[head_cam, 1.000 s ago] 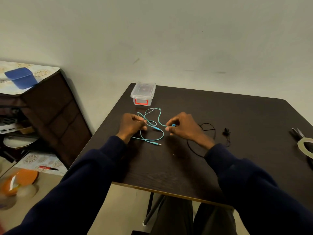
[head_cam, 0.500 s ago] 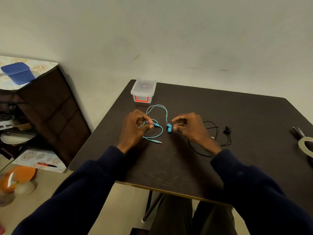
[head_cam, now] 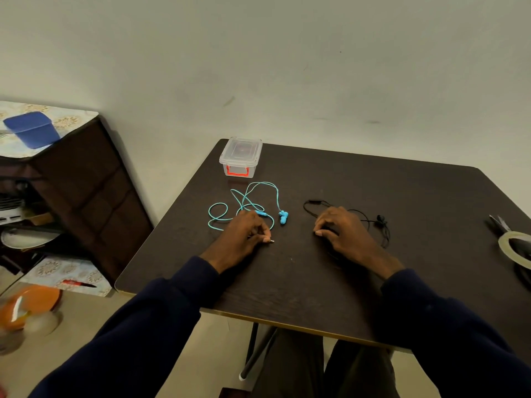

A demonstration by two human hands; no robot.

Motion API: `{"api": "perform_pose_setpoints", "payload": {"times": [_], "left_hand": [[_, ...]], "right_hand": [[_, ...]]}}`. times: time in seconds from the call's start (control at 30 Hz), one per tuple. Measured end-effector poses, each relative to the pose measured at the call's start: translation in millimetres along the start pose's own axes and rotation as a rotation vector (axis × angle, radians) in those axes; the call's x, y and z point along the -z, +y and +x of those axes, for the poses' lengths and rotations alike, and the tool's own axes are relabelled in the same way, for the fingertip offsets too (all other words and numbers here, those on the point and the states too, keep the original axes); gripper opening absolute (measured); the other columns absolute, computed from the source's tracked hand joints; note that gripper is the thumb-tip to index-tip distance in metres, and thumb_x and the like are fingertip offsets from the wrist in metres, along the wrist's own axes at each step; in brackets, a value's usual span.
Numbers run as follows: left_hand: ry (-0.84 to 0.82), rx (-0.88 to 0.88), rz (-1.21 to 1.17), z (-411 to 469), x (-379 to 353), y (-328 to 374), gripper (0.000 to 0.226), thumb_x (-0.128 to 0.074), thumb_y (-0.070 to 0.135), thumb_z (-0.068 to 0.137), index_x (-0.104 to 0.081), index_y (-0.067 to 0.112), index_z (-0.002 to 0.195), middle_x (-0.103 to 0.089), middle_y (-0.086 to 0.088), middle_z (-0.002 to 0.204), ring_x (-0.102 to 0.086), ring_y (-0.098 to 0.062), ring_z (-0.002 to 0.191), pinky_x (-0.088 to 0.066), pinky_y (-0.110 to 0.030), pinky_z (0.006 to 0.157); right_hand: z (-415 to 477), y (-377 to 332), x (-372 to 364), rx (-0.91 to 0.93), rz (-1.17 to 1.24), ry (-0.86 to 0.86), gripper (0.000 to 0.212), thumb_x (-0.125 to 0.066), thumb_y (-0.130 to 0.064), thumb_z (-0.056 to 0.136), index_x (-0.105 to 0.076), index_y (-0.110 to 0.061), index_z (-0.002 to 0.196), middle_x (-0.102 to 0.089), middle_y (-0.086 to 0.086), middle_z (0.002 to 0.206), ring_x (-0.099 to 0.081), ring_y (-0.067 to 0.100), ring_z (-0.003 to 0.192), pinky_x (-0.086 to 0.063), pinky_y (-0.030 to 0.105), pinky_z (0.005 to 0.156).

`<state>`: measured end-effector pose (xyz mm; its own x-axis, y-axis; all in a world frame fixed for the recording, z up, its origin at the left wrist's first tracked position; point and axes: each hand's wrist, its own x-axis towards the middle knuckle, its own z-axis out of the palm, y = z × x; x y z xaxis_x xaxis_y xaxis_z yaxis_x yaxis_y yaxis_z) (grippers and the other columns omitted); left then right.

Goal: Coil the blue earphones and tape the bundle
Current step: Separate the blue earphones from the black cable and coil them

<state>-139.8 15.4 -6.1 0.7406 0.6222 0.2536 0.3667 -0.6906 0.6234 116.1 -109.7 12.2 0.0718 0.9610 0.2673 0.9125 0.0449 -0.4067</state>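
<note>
The blue earphones (head_cam: pixel 249 200) lie in loose tangled loops on the dark table (head_cam: pixel 330 277), their two buds (head_cam: pixel 283 217) side by side to the right of the loops. My left hand (head_cam: pixel 244 234) sits over the near part of the cable and pinches the jack end, whose metal tip pokes out at its fingertips. My right hand (head_cam: pixel 342 231) rests on the table with fingers loosely curled, holding nothing, apart from the blue buds. A roll of clear tape (head_cam: pixel 515 248) lies at the table's right edge.
A small clear lidded box with an orange latch (head_cam: pixel 240 157) stands at the table's far left corner. Black earphones (head_cam: pixel 373 222) lie partly under my right hand. Scissors (head_cam: pixel 498 224) lie by the tape. A dark cabinet (head_cam: pixel 86 179) stands to the left.
My right hand let go of the blue buds and drew back to the right onto the table. My left hand shifted toward me and took the jack end. The cable loops spread out.
</note>
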Motion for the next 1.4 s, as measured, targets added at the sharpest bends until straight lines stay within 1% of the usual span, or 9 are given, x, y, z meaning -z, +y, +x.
{"api": "perform_pose_setpoints", "payload": {"times": [0.23, 0.33, 0.43, 0.53, 0.7, 0.93, 1.07, 1.23, 1.4], "left_hand": [[-0.029, -0.050, 0.050, 3.2, -1.0, 4.5, 0.007, -0.067, 0.009, 0.094, -0.070, 0.014, 0.095, -0.063, 0.003, 0.101, -0.055, -0.014, 0.097, -0.047, -0.028, 0.085], [0.079, -0.038, -0.300, 7.1, -3.9, 21.8, 0.005, -0.063, 0.004, 0.096, -0.067, 0.008, 0.097, -0.070, 0.001, 0.091, -0.066, -0.008, 0.089, -0.052, -0.020, 0.082], [0.175, -0.023, -0.624, 17.8, 0.6, 43.5, 0.008, -0.064, 0.006, 0.097, -0.067, 0.006, 0.105, -0.073, -0.003, 0.086, -0.070, -0.014, 0.081, -0.057, -0.028, 0.079], [0.144, -0.029, -0.885, 22.0, 10.9, 60.6, 0.013, -0.058, 0.008, 0.100, -0.068, 0.003, 0.108, -0.070, -0.011, 0.092, -0.066, -0.018, 0.081, -0.057, -0.029, 0.077], [0.127, 0.099, -1.322, 16.4, 26.7, 72.0, 0.034, -0.053, 0.030, 0.102, -0.066, 0.001, 0.088, -0.067, -0.017, 0.090, -0.065, -0.021, 0.080, -0.058, -0.027, 0.074], [0.125, 0.179, -0.862, 12.8, 46.7, 46.0, 0.018, -0.068, 0.011, 0.094, -0.075, 0.003, 0.109, -0.077, -0.010, 0.098, -0.073, -0.026, 0.084, -0.060, -0.026, 0.075], [-0.049, 0.214, -0.651, 13.8, 52.3, 47.7, 0.031, -0.059, 0.032, 0.099, -0.076, 0.007, 0.108, -0.079, -0.007, 0.098, -0.077, -0.021, 0.084, -0.061, -0.029, 0.076], [-0.159, 0.169, -0.665, 18.3, 59.7, 62.9, 0.035, -0.065, 0.039, 0.091, -0.079, 0.009, 0.101, -0.076, -0.004, 0.079, -0.074, -0.016, 0.074, -0.058, -0.022, 0.068], [-0.043, 0.213, -1.017, 20.3, 78.3, 56.8, 0.029, -0.063, 0.033, 0.092, -0.076, 0.008, 0.100, -0.077, -0.006, 0.087, -0.076, -0.024, 0.084, -0.061, -0.032, 0.078]], "right_hand": [[2.6, 16.3, 19.6, -0.024, -0.065, -0.050, 0.009, -0.076, -0.014, 0.086, -0.072, -0.018, 0.081, -0.066, -0.007, 0.089, -0.054, 0.012, 0.092, -0.054, 0.040, 0.083], [4.3, 2.6, 21.9, 0.042, 0.013, 0.054, 0.007, -0.075, -0.008, 0.086, -0.076, -0.015, 0.089, -0.072, -0.003, 0.095, -0.061, 0.009, 0.092, -0.057, 0.034, 0.084], [4.8, -31.9, 10.1, 0.081, 0.269, 0.140, 0.024, -0.075, -0.006, 0.086, -0.075, -0.014, 0.109, -0.074, -0.003, 0.106, -0.068, 0.004, 0.097, -0.056, 0.021, 0.087], [11.8, -61.1, 0.8, 0.070, 0.586, 0.151, 0.037, -0.079, -0.004, 0.083, -0.070, -0.010, 0.119, -0.074, 0.001, 0.110, -0.072, 0.010, 0.101, -0.059, 0.028, 0.087], [21.0, -72.6, 0.0, 0.074, 0.786, 0.187, 0.023, -0.078, -0.003, 0.083, -0.074, 0.002, 0.105, -0.077, 0.013, 0.097, -0.075, 0.028, 0.090, -0.062, 0.041, 0.083], [23.4, -61.5, 12.8, -0.001, 0.864, 0.129, 0.014, -0.068, -0.002, 0.091, -0.072, 0.007, 0.102, -0.074, 0.018, 0.083, -0.071, 0.022, 0.068, -0.063, 0.031, 0.067], [31.2, -66.9, 18.5, 0.037, 0.747, 0.140, 0.012, -0.069, -0.008, 0.093, -0.074, 0.002, 0.098, -0.072, 0.006, 0.077, -0.065, 0.009, 0.057, -0.054, 0.020, 0.051], [47.9, -83.1, 20.9, 0.105, 0.692, 0.164, 0.011, -0.072, -0.010, 0.091, -0.076, -0.001, 0.097, -0.076, 0.005, 0.082, -0.071, 0.009, 0.068, -0.056, 0.022, 0.063], [53.2, -79.3, 22.9, 0.033, 0.815, 0.097, 0.012, -0.071, -0.010, 0.092, -0.075, -0.001, 0.099, -0.074, -0.001, 0.071, -0.063, 0.008, 0.055, -0.051, 0.017, 0.052]]}}
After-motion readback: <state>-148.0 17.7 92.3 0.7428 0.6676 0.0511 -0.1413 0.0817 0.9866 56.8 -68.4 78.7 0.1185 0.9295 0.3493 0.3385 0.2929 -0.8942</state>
